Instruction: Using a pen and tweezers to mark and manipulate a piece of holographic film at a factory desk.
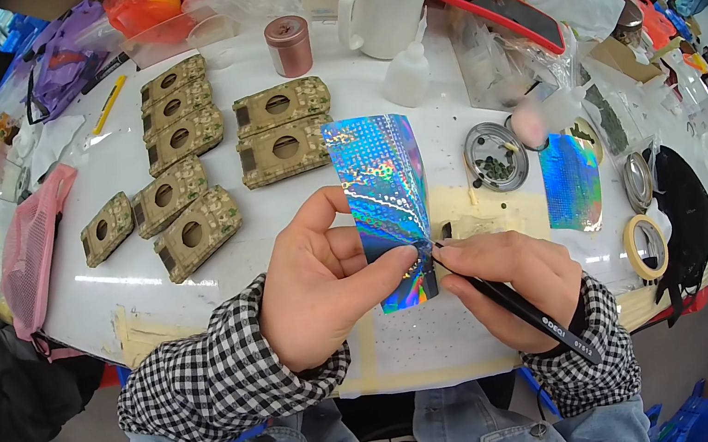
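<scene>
My left hand (312, 279) is closed on a shiny blue holographic sheet (378, 170), pinching its lower part between thumb and fingers; the sheet stands nearly upright and has rows of small marks. In my right hand (513, 274) is a pair of black tweezers (520, 315), slanting down to the right, with the tips at the sheet's right edge beside my left thumb. Whether the tips grip anything is too small to tell. Ahead and to the left lie several camouflage toy tank hulls (280, 105), each with a round hole on top.
On the right are a round dish (470, 150) with small dark green pieces, a second holographic sheet (570, 194) and a tape roll (646, 247). A white mug (393, 4), a pink canister (289, 49), a squeeze bottle (408, 76) and a red-edged phone (506, 8) stand or lie farther back.
</scene>
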Demonstrator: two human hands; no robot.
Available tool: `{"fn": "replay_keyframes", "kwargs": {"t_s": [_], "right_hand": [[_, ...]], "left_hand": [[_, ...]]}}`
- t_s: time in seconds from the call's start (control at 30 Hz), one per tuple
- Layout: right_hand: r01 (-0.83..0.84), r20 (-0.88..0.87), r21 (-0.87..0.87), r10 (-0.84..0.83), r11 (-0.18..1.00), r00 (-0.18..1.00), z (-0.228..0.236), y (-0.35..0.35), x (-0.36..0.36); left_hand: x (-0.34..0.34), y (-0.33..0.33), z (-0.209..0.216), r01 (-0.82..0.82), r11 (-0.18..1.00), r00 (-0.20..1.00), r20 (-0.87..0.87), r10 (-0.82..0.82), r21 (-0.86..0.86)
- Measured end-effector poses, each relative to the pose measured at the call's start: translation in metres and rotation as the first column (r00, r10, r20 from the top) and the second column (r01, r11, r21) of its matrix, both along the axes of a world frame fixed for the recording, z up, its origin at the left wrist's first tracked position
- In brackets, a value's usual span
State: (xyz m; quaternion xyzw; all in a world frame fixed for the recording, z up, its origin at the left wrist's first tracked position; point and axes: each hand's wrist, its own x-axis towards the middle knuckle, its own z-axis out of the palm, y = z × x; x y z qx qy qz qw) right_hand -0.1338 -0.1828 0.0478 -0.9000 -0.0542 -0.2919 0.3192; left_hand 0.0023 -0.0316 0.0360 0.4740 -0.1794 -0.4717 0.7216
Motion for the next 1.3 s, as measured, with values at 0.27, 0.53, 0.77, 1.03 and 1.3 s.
{"fn": "replay_keyframes", "kwargs": {"t_s": [0.27, 0.53, 0.77, 1.03, 1.3], "right_hand": [[0.02, 0.039, -0.027, -0.019, 0.999, 0.999, 0.0, 0.002, 0.002], [0.024, 0.01, 0.015, -0.024, 1.0, 1.0, -0.002, 0.003, 0.0], [0.032, -0.059, 0.058, -0.029, 0.998, 0.998, 0.003, 0.002, -0.001], [0.037, -0.058, 0.056, -0.034, 0.998, 0.998, 0.008, 0.001, -0.003], [0.041, -0.094, 0.114, -0.03, 0.993, 0.995, 0.007, 0.003, -0.005]], "left_hand": [[-0.004, -0.001, -0.001, -0.042, 0.999, 0.999, 0.035, 0.041, 0.019], [-0.002, -0.001, -0.004, -0.027, 1.0, 0.999, 0.02, 0.026, 0.008], [-0.002, -0.001, -0.005, -0.013, 1.0, 1.0, -0.011, 0.013, 0.002], [0.001, -0.001, -0.005, 0.006, 1.0, 0.991, -0.135, -0.007, -0.008], [0.001, -0.001, -0.005, 0.018, 0.998, 0.991, -0.132, -0.025, -0.06]]}}
